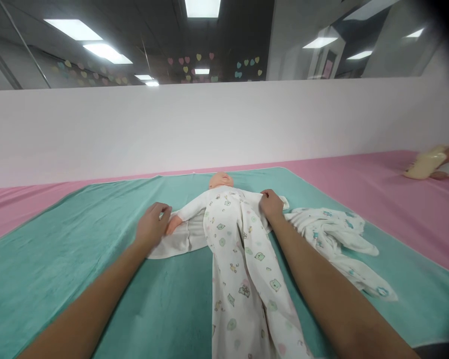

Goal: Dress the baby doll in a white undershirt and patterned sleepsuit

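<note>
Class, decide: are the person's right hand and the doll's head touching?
Apart: the head camera view shows white sleeve and teal sheet between the right hand and the doll's head.

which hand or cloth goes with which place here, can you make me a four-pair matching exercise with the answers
Things
1. left hand
2. right hand
3. crumpled white garment with blue-green print
4. pink sheet

Places
A. showing beyond the teal cloth, along the white wall
B. next to the baby doll's bare hand
C. lying on the teal cloth beside the right forearm
D. at the white sleeve on the picture's right

Right pairs
1-B, 2-D, 3-C, 4-A
</note>
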Motion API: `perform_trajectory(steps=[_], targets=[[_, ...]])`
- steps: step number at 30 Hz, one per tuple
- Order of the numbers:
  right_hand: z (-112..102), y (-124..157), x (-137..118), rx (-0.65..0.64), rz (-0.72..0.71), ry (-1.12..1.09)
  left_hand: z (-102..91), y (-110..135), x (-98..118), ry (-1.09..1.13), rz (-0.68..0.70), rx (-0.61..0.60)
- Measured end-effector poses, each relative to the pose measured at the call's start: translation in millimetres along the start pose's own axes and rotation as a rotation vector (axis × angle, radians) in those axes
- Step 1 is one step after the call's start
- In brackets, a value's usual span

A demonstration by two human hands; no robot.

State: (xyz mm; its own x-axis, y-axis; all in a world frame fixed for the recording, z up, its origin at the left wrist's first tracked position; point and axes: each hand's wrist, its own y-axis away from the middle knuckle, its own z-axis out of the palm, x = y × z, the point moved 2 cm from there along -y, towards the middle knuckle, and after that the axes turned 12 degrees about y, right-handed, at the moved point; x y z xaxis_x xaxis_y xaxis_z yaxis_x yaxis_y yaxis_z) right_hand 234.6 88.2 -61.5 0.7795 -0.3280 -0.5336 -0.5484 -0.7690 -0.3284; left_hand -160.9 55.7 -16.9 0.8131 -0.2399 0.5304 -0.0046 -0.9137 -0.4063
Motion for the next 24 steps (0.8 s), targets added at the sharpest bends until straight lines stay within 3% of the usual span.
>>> perform_trajectory(steps=[3, 6, 9, 12, 14, 17, 20, 24], targets=[[-6, 5, -3, 0.07, -0.005, 0.116, 2.3, 5, 38, 0.134, 0.096, 0.014], [-14, 11, -6, 0.182, 0.003, 0.263, 17.6, 5, 100, 0.222, 0.217, -0.056], [-20, 15, -7, 0.203, -0.013, 0.334, 48.5, -5, 169, 0.161, 0.393, -0.23], [-23, 14, -4, 0.075, -0.045, 0.331, 87.4, -25, 218, -0.029, 0.421, -0.511], [-23, 11, -1, -0.036, -0.081, 0.289, 109.8, -38, 233, -0.176, 0.38, -0.664], [-27, 2, 8, -0.102, -0.023, 0.169, 127.0, -54, 239, -0.282, 0.358, -0.75], [-31, -8, 17, -0.064, 0.11, 0.091, 120.3, -64, 234, -0.343, 0.34, -0.809], [-32, -13, 22, -0.001, 0.149, 0.066, 94.0, -72, 224, -0.485, 0.276, -0.925]])
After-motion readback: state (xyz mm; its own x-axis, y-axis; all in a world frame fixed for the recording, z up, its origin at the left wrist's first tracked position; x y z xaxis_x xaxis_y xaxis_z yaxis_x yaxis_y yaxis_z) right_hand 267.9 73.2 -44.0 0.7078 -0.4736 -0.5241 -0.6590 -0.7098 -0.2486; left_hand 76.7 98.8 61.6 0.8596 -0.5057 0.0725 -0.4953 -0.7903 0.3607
